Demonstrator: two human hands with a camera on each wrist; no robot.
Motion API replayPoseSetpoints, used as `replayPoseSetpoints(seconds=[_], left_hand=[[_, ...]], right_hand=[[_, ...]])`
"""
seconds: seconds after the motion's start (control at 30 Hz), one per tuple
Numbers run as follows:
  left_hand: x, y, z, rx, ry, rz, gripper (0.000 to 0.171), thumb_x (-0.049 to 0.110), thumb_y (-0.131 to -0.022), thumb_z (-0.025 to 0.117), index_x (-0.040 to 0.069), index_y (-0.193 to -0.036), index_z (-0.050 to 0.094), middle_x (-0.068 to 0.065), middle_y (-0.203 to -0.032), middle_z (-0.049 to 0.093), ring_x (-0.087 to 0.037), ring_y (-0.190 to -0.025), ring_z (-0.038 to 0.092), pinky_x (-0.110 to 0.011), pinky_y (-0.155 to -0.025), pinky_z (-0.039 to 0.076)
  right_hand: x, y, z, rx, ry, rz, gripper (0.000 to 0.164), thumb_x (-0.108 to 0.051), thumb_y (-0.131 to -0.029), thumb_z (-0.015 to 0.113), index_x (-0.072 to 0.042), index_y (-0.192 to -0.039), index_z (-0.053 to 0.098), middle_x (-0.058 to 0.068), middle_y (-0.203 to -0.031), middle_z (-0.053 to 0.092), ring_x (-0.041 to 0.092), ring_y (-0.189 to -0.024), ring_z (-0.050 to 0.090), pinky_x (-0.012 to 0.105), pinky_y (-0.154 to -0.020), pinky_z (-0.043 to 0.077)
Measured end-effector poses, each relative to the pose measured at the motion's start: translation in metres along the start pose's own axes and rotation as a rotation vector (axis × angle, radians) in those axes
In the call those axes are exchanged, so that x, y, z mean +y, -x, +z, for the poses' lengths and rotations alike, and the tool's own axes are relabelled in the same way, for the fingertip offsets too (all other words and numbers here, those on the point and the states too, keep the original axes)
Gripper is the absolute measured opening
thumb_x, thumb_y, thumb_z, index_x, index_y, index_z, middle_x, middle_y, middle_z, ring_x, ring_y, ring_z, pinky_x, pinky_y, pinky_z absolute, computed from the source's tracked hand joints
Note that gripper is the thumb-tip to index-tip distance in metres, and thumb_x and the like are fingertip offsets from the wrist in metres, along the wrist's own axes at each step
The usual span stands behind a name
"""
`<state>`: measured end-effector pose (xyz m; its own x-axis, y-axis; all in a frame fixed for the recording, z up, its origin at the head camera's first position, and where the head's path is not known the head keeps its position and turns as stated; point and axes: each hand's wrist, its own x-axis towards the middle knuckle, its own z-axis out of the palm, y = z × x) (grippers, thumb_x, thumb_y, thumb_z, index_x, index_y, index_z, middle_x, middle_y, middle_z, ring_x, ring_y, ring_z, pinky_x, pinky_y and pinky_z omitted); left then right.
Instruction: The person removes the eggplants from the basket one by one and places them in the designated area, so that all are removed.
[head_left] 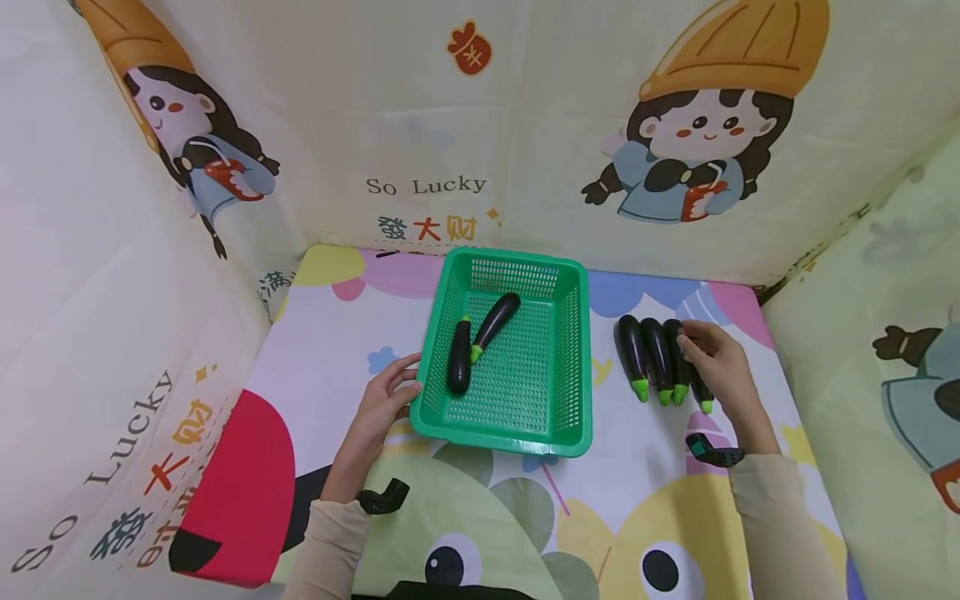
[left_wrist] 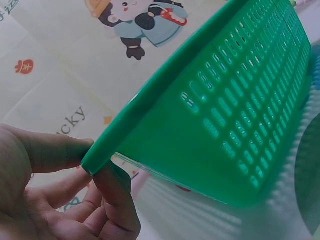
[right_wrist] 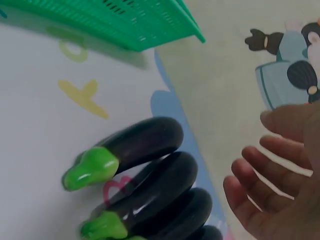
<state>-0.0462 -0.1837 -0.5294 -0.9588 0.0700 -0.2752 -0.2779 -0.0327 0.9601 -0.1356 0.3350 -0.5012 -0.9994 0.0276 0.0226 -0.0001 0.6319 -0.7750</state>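
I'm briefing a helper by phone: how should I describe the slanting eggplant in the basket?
Find the green basket on the table and look inside, toward its left. You want the slanting eggplant, right one of the pair, its green cap at the near end; the left eggplant has its cap at the far end.

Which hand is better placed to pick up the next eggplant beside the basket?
Probably the right hand: it is close by the row of eggplants, and its fingers hold nothing. The left hand pinches the green basket on the side away from that row.
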Motion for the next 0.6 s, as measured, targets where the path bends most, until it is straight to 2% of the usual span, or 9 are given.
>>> replayPoseSetpoints(seconds=[0.17,0.27,0.33,0.4,0.47,0.53,0.6], left_hand=[[-0.001,0.0,0.001,-0.001,0.002,0.001,0.053,0.015,-0.105,0.061,0.017,-0.156,0.048,-0.025,-0.141,0.057,-0.014,-0.1,0.073,-0.026,-0.076,0.06],[-0.001,-0.001,0.001,0.0,0.002,-0.003,0.053,0.015,-0.106,0.061,0.018,-0.156,0.048,-0.025,-0.141,0.057,-0.013,-0.1,0.073,-0.026,-0.077,0.06],[-0.002,-0.001,0.001,0.001,0.004,-0.008,0.053,0.015,-0.106,0.061,0.018,-0.157,0.047,-0.025,-0.142,0.057,-0.012,-0.1,0.073,-0.026,-0.077,0.06],[-0.001,-0.001,0.001,0.004,0.007,-0.011,0.053,0.015,-0.106,0.061,0.018,-0.157,0.047,-0.025,-0.142,0.057,-0.011,-0.099,0.072,-0.026,-0.077,0.06],[-0.001,-0.001,0.001,0.007,0.009,-0.012,0.053,0.015,-0.106,0.061,0.018,-0.157,0.047,-0.025,-0.142,0.057,-0.011,-0.098,0.072,-0.026,-0.077,0.06],[0.0,0.0,0.002,0.01,0.01,-0.011,0.053,0.015,-0.106,0.061,0.017,-0.157,0.047,-0.025,-0.142,0.057,-0.011,-0.098,0.073,-0.026,-0.076,0.06],[0.001,0.0,0.002,0.011,0.009,-0.009,0.053,0.015,-0.105,0.061,0.017,-0.157,0.047,-0.025,-0.142,0.056,-0.012,-0.099,0.073,-0.025,-0.076,0.06]], right_hand=[[-0.015,-0.006,0.001,-0.094,0.098,-0.109,0.046,-0.029,-0.107,0.06,-0.002,-0.144,0.058,0.025,-0.136,0.064,-0.016,-0.1,0.049,0.006,-0.085,0.039],[-0.025,-0.01,0.003,-0.134,0.117,-0.12,0.046,-0.03,-0.107,0.06,-0.005,-0.146,0.057,0.024,-0.137,0.065,-0.001,-0.107,0.057,0.007,-0.086,0.04],[-0.033,-0.011,0.005,-0.157,0.123,-0.118,0.048,-0.031,-0.107,0.059,-0.006,-0.148,0.055,0.023,-0.139,0.064,0.015,-0.113,0.062,0.011,-0.089,0.043],[-0.042,-0.013,0.007,-0.184,0.128,-0.115,0.049,-0.032,-0.108,0.057,-0.008,-0.15,0.053,0.022,-0.143,0.061,0.029,-0.119,0.062,0.023,-0.097,0.05],[-0.05,-0.016,0.01,-0.211,0.129,-0.123,0.05,-0.034,-0.108,0.057,-0.008,-0.151,0.052,0.022,-0.145,0.059,0.038,-0.122,0.062,0.041,-0.102,0.053],[-0.058,-0.019,0.014,-0.231,0.123,-0.137,0.05,-0.034,-0.108,0.057,-0.009,-0.151,0.051,0.021,-0.146,0.057,0.041,-0.124,0.061,0.057,-0.104,0.051],[-0.066,-0.023,0.017,-0.247,0.123,-0.154,0.051,-0.034,-0.108,0.058,-0.009,-0.151,0.051,0.02,-0.147,0.057,0.041,-0.125,0.061,0.062,-0.105,0.05]])
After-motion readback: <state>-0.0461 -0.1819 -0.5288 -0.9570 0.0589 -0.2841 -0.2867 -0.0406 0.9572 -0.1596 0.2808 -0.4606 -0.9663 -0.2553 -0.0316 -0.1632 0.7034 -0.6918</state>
